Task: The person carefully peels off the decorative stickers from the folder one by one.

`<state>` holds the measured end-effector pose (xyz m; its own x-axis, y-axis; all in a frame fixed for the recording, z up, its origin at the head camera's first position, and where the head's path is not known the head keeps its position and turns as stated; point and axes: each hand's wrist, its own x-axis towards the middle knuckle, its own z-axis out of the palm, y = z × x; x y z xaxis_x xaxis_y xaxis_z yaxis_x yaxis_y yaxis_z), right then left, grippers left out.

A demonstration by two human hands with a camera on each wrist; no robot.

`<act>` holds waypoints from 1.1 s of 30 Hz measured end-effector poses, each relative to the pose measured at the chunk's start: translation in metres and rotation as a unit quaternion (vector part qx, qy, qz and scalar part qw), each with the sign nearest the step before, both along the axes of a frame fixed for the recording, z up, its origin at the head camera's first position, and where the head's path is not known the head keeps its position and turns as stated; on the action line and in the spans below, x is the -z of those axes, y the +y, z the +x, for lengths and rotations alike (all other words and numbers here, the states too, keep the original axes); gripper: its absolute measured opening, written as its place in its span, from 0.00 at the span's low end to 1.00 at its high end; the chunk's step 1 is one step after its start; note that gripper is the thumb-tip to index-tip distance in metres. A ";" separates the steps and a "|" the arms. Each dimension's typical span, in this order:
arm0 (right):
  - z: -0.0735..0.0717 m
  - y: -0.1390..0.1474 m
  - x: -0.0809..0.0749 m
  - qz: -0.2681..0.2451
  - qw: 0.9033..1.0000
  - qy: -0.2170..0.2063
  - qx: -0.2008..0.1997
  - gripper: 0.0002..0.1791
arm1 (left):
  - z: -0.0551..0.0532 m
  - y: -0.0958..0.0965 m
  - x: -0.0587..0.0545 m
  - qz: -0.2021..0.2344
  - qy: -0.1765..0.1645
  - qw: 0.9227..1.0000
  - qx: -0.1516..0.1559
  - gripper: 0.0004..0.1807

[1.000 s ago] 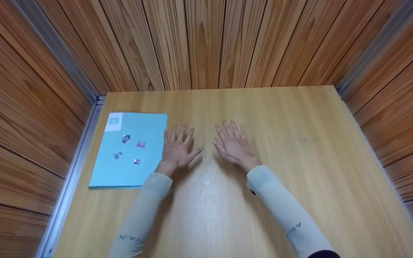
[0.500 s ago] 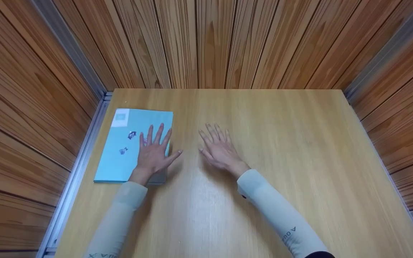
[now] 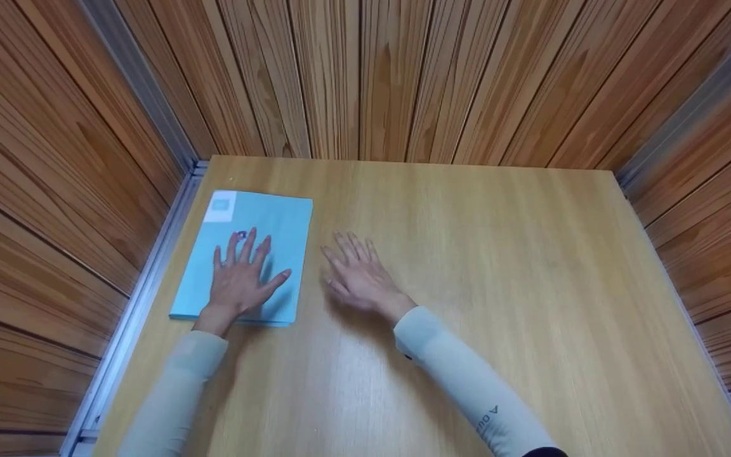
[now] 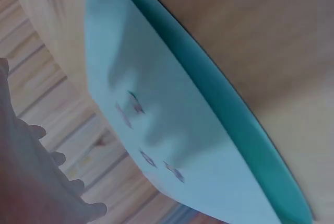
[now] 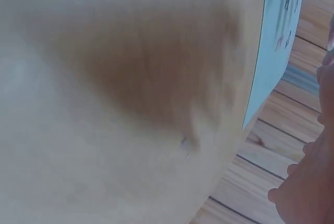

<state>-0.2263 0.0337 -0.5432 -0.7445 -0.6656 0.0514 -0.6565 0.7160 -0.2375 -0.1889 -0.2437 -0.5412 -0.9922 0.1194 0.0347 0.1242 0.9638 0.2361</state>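
A light blue folder (image 3: 283, 222) with a white label in its upper left corner and several small stickers lies flat at the left of the table. Over it my left hand (image 3: 237, 285) hovers with fingers spread, casting a shadow on the cover; most stickers are hidden beneath it in the head view. From the left wrist view, a gap shows between the hand and the folder's cover (image 4: 156, 78). My right hand (image 3: 360, 276) is held above the table just right of the folder, fingers straight, holding nothing.
The wooden table (image 3: 499, 285) is bounded by wood-plank walls (image 3: 384, 76) at the back and sides. A metal rail (image 3: 143, 292) runs along the left edge. A tiny mark (image 5: 184, 141) shows on the tabletop in the right wrist view.
My left hand has moved left, from the folder's right edge to above its middle. The right hand has also shifted left toward the folder. The head view has shifted slightly.
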 end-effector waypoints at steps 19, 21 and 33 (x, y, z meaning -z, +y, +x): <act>0.027 -0.062 0.022 -0.024 0.996 -0.034 -0.082 0.38 | 0.009 -0.072 0.013 0.035 -0.035 0.993 -0.111 0.52; 0.030 -0.066 0.025 -0.020 0.996 -0.038 -0.083 0.37 | 0.010 -0.077 0.013 0.041 -0.036 0.992 -0.113 0.51; 0.041 -0.099 0.041 0.012 0.994 -0.020 -0.110 0.32 | 0.008 -0.085 0.019 0.091 -0.066 0.986 -0.122 0.43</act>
<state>-0.1853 -0.0658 -0.5841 -0.5821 -0.8131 0.0065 -0.7879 0.5621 -0.2516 -0.1807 -0.3283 -0.5599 -0.9881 -0.1190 -0.0970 -0.1485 0.9017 0.4060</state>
